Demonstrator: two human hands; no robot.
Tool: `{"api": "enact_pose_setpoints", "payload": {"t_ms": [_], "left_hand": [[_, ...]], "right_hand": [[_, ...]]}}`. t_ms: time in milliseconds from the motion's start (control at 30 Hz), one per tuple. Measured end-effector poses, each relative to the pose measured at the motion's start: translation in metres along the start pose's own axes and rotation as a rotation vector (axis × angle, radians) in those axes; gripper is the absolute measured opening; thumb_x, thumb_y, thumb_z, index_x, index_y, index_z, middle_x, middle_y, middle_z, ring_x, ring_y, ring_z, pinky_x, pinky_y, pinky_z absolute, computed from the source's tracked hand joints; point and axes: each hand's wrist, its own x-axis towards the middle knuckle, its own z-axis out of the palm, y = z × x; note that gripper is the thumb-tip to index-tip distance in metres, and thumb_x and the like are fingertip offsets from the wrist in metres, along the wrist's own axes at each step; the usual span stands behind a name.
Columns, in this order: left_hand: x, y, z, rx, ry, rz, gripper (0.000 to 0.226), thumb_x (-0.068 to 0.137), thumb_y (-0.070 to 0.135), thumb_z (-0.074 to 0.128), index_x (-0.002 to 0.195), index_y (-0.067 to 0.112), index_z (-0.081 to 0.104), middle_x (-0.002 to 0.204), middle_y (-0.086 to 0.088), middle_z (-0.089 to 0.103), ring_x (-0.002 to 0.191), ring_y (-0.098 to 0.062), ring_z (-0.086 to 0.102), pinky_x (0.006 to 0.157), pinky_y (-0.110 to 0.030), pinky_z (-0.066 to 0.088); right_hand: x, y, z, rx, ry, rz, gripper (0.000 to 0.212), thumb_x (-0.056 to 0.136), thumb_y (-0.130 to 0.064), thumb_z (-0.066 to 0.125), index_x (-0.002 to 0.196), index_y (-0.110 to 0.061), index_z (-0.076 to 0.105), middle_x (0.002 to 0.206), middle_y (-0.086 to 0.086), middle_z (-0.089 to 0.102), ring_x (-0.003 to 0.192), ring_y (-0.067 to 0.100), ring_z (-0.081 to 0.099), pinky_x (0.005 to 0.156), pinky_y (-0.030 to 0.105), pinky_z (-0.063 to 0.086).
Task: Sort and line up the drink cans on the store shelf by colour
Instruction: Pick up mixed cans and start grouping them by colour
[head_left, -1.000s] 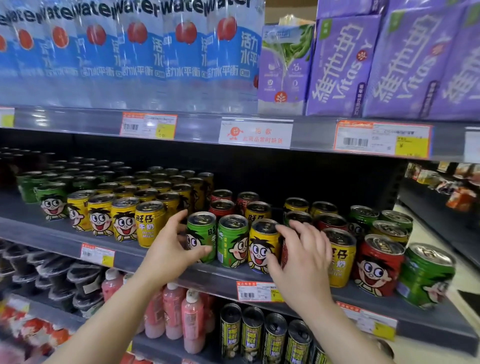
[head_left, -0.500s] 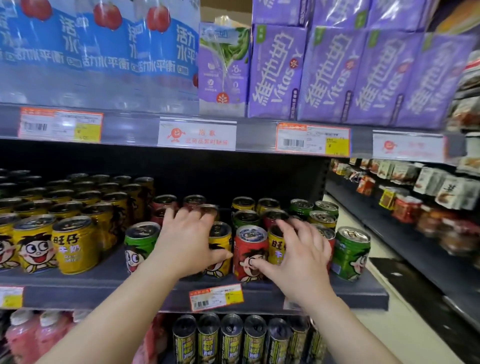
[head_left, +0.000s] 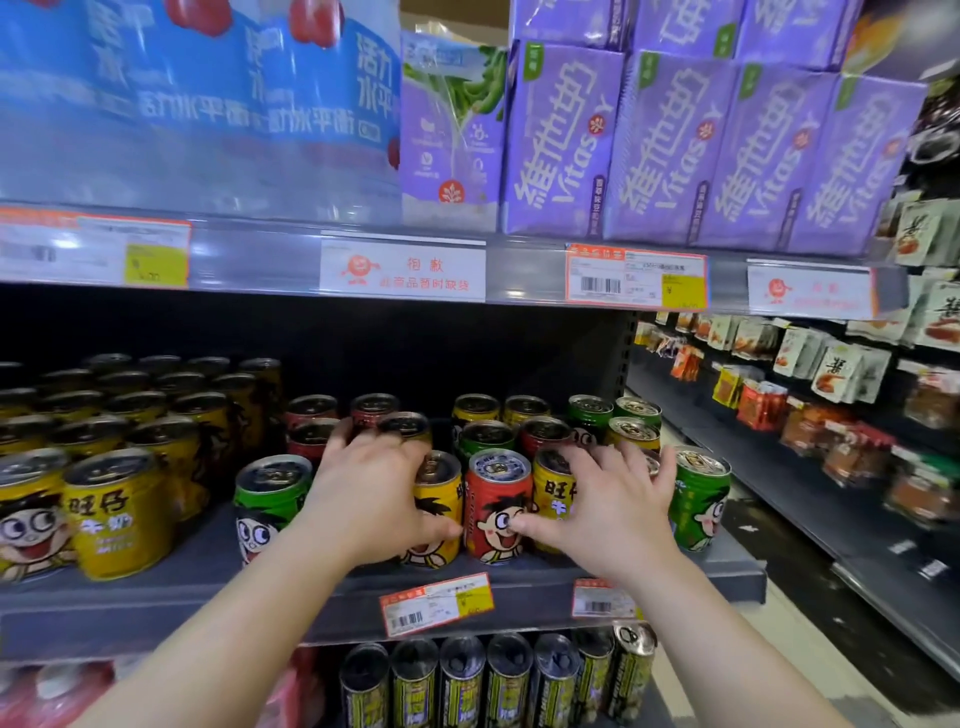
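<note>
Cartoon-face drink cans stand on the dark shelf (head_left: 197, 592). Sorted yellow cans (head_left: 119, 514) fill the left. A green can (head_left: 270, 499) stands in front, just left of my left hand (head_left: 374, 493). That hand wraps over a can hidden under the palm, and its thumb curls round a yellow can (head_left: 439, 483). A red can (head_left: 496, 499) stands between my hands. My right hand (head_left: 608, 514) grips a second yellow can (head_left: 553, 488), thumb touching the red can's face. Another green can (head_left: 698, 499) stands at the far right.
Mixed red, yellow and green cans (head_left: 488, 431) stand behind the front row. Purple cartons (head_left: 670, 150) and blue-labelled bottles (head_left: 182, 104) fill the shelf above. Dark cans (head_left: 462, 686) sit on the shelf below. The shelf ends at right (head_left: 748, 571), beside snack racks (head_left: 831, 374).
Both hands have moved right along the shelf from the green and yellow front cans to the cans around the red one. Over the last half second they have barely shifted.
</note>
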Motion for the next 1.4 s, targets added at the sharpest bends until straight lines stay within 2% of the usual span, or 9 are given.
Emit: {"api": "enact_pose_setpoints", "payload": {"t_ms": [333,500,667,767,933,1000,1100,1300,1400], "left_hand": [[0.004,0.005,0.0,0.037,-0.022,-0.003,0.095,0.06,0.084,0.052,0.138,0.032,0.038,0.136,0.004,0.052,0.13,-0.02,0.041,0.117,-0.051,0.001],[-0.003,0.004,-0.002,0.032,-0.005,-0.004,0.104,0.057,0.085,0.052,0.143,0.031,0.031,0.142,0.002,0.045,0.134,-0.022,0.034,0.117,-0.051,-0.001],[-0.037,-0.028,-0.025,-0.334,0.203,-0.095,0.104,0.052,0.078,0.066,0.14,0.03,0.039,0.136,0.003,0.049,0.127,-0.019,0.039,0.109,-0.038,0.031],[-0.076,-0.034,-0.03,-0.621,0.266,-0.154,0.094,0.047,0.073,0.068,0.131,0.035,0.048,0.122,0.023,0.051,0.114,0.002,0.048,0.099,-0.024,0.04],[-0.102,0.0,-0.008,-0.857,0.152,-0.135,0.07,0.053,0.044,0.086,0.112,0.05,0.049,0.109,0.032,0.061,0.104,0.014,0.054,0.083,-0.006,0.042],[-0.108,0.0,-0.001,-0.885,0.243,-0.195,0.059,0.057,0.021,0.083,0.101,0.049,0.054,0.101,0.039,0.062,0.094,0.013,0.06,0.073,-0.003,0.043],[-0.124,-0.018,-0.001,-0.939,0.321,-0.34,0.05,0.061,0.022,0.083,0.1,0.043,0.06,0.094,0.033,0.067,0.086,0.007,0.065,0.067,-0.01,0.048],[-0.146,-0.072,-0.02,-0.935,0.448,-0.549,0.047,0.061,0.039,0.086,0.098,0.037,0.057,0.084,0.014,0.072,0.077,0.002,0.066,0.065,-0.018,0.047],[-0.143,-0.083,-0.02,-0.898,0.457,-0.592,0.041,0.065,0.032,0.083,0.095,0.038,0.055,0.082,0.017,0.07,0.075,0.003,0.064,0.061,-0.015,0.044]], "right_hand": [[0.009,-0.025,-0.008,0.009,-0.047,-0.152,0.108,0.053,-0.096,0.032,0.139,-0.032,0.041,0.152,0.003,0.028,0.144,0.031,0.005,0.108,0.057,-0.019],[0.012,-0.029,-0.006,0.142,-0.049,-0.147,0.091,0.052,-0.092,0.042,0.118,-0.032,0.058,0.127,0.0,0.05,0.132,0.027,0.027,0.111,0.057,-0.012],[0.004,-0.026,-0.022,0.41,0.002,-0.165,0.08,0.056,-0.083,0.056,0.12,-0.034,0.05,0.11,-0.015,0.046,0.115,0.014,0.039,0.102,0.038,0.026],[-0.004,-0.036,-0.036,0.649,-0.075,-0.197,0.075,0.054,-0.074,0.069,0.116,-0.036,0.051,0.108,-0.019,0.049,0.108,0.007,0.047,0.092,0.031,0.042],[-0.032,-0.081,-0.029,0.9,-0.241,-0.276,0.065,0.054,-0.061,0.078,0.109,-0.037,0.055,0.107,-0.017,0.055,0.095,-0.004,0.053,0.075,0.013,0.042],[-0.042,-0.1,-0.021,0.939,-0.284,-0.293,0.069,0.053,-0.059,0.079,0.114,-0.037,0.053,0.11,-0.017,0.053,0.098,-0.003,0.052,0.078,0.012,0.042],[-0.047,-0.116,-0.018,1.036,-0.412,-0.352,0.08,0.053,-0.068,0.072,0.124,-0.04,0.049,0.119,-0.017,0.054,0.101,-0.002,0.053,0.09,0.022,0.046],[-0.013,-0.148,-0.026,0.537,-0.047,-0.468,0.068,0.077,-0.067,0.054,0.135,-0.035,0.041,0.131,-0.008,0.049,0.123,0.018,0.037,0.1,0.037,0.028],[0.006,-0.175,-0.018,0.309,-0.105,-0.475,0.081,0.071,-0.075,0.052,0.136,-0.027,0.042,0.137,0.004,0.047,0.128,0.029,0.034,0.104,0.045,0.023]]}}
